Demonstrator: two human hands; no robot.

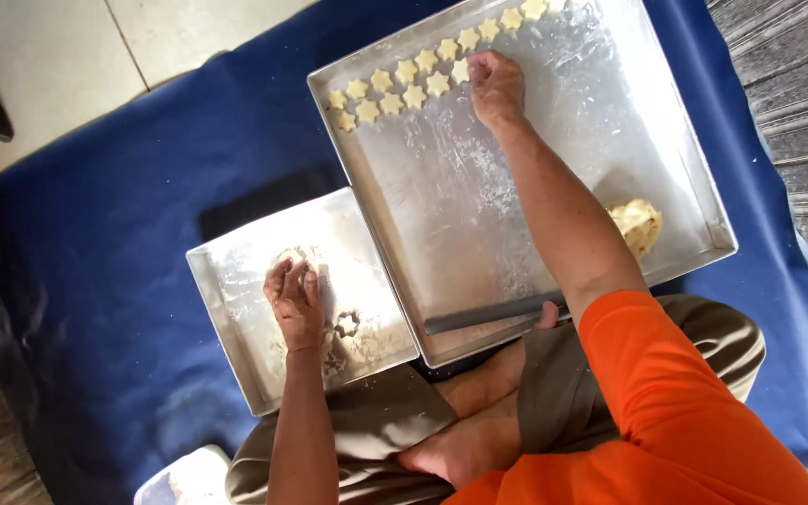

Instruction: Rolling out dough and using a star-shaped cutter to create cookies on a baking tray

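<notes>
The right hand [496, 86] is pinching a star-shaped dough piece [461, 71] closed-fingered, setting it at the large tray's [610, 140] far rows. The left hand [296, 304] is resting flat, empty, on rolled dough [357, 341] in the small tray [226, 290] beside it; the next piece probably needs lifting gently.

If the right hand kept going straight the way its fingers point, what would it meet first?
The right hand points toward the tray's far edge. Its fingers already touch the star-shaped dough pieces; straight on it would probably meet the outer row of stars, then the rim of the large metal tray.

two metal trays [610, 122], fifteen star cookies [413, 96], one dough lump [638, 224].
</notes>
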